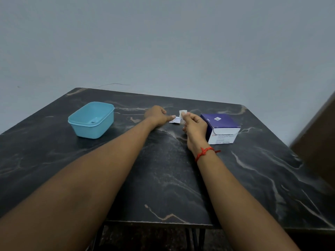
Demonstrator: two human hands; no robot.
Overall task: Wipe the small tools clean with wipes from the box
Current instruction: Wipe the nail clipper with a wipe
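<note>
My left hand rests on the dark table, its thumb and fingers pinched on a small white-and-blue wipe packet. Just right of it, my right hand is raised a little and pinches a small white wipe that sticks up above its fingertips. The two hands nearly touch at the packet. The purple-and-white wipe box stands directly right of my right hand. A light blue plastic tub sits at the left; a small dark item shows on its floor, too small to identify.
The black marbled table reaches to a pale wall behind. A brown panel stands at the right edge of view. A red thread is tied round my right wrist.
</note>
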